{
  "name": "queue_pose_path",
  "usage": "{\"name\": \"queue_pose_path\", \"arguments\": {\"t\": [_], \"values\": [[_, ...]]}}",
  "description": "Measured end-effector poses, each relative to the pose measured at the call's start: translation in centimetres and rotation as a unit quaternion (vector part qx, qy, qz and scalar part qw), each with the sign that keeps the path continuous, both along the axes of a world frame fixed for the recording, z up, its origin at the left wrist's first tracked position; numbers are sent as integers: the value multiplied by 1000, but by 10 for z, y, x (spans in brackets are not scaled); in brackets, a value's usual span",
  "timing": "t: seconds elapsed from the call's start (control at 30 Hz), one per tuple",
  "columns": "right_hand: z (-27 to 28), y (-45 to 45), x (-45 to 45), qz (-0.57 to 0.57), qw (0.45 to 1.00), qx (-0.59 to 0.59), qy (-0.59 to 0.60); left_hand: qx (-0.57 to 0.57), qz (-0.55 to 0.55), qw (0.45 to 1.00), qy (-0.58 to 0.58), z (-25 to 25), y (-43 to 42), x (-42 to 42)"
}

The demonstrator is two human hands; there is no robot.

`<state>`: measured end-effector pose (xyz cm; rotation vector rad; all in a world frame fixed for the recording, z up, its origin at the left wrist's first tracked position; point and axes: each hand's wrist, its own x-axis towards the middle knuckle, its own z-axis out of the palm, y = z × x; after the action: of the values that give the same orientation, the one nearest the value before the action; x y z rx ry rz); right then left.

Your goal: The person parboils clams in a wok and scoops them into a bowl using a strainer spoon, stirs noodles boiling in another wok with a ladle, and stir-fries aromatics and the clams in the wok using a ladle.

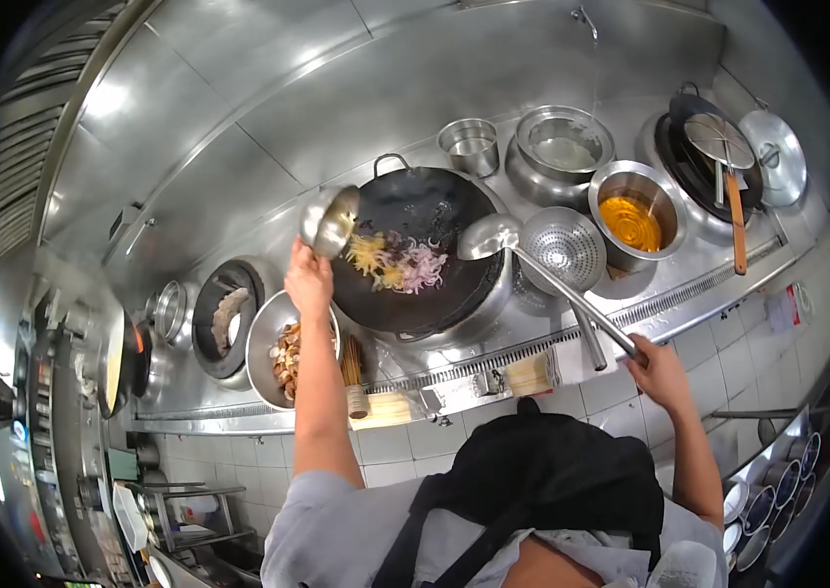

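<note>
Room: steel-walled kitchen, white tiles.
Counter (pixel 532 318): steel; wok (pixel 405 196) on it, pinkish slices (pixel 422 267) and yellow strips (pixel 366 257) inside.
Left hand (pixel 309 279): arm extended, gripping metal bowl (pixel 329 222) tilted over wok's left side.
Right hand (pixel 660 370): closed round handle of ladle (pixel 486 237).

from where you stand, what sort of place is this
Most likely a restaurant or other commercial kitchen: a large wok sits on a long stainless-steel cooking range, a perforated strainer is beside the wok, and slatted panels like an extractor hood's show at left.
</note>
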<state>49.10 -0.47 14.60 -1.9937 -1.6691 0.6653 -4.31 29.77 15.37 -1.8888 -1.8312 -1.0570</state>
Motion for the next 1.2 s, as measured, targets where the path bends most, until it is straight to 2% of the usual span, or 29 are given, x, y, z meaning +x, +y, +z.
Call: {"name": "queue_pose_path", "arguments": {"t": [0.1,0.17,0.2,0.27,0.3,0.37,0.4,0.47,0.53,0.6,0.67,0.7,0.73,0.8,0.83,0.87,0.9,0.93,0.97,1.0,1.07,1.1,1.13,1.2], "values": [[17,7,4,1,998,28,-61,46,-4,999,16,46,1,-4],[35,18,1,6,993,40,-111,137,-18,990,19,63,2,-13],[40,26,-3,9,993,43,-113,139,-15,990,18,67,-4,-13],[46,44,-15,24,985,59,-161,101,5,993,-62,67,-16,-2],[50,57,-27,42,981,91,-166,148,-39,988,-2,39,-7,-1],[51,74,-53,65,976,115,-174,-71,-111,979,155,-1,-16,26],[51,81,-62,68,975,125,-171,-105,-86,985,106,-19,-10,25],[59,89,-77,64,972,150,-168,-58,-35,998,3,-33,2,13],[64,80,-89,56,982,103,-150,-99,-104,990,16,-48,1,8],[61,78,-96,60,982,96,-150,-128,-80,988,12,-54,-11,8],[51,78,-94,55,989,66,-117,-139,-23,975,-170,-67,-9,-4],[28,74,-87,65,992,105,-36,-181,-56,930,-316,-85,-7,-20],[13,72,-87,72,991,104,-41,-180,-51,928,-322,-92,-13,-32],[-11,62,-90,67,975,-64,200,-160,-81,828,-531,-107,-39,-45],[-22,54,-99,25,924,-146,353,-143,-89,806,-567,-113,-55,-47],[-32,46,-112,-21,840,-222,495,-126,-97,783,-602,-111,-76,-46],[-60,42,-123,-25,840,-227,491,-124,-84,764,-628,-101,-100,-39],[-94,40,-132,22,938,-81,336,-95,-105,735,-663,-94,-123,-32],[-112,35,-139,72,982,70,162,-104,-104,716,-682,-108,-141,-39],[-107,30,-146,73,982,65,159,-109,-105,697,-701,-114,-159,-45],[-88,30,-159,44,939,-99,327,-98,-107,654,-742,-113,-199,-44],[-72,26,-164,43,924,-134,357,-121,-68,639,-757,-99,-221,-40],[-63,22,-168,15,883,-167,439,-152,-89,619,-765,-116,-239,-52],[-41,17,-170,-4,794,-215,569,-221,-131,508,-822,-83,-271,-36]]}}
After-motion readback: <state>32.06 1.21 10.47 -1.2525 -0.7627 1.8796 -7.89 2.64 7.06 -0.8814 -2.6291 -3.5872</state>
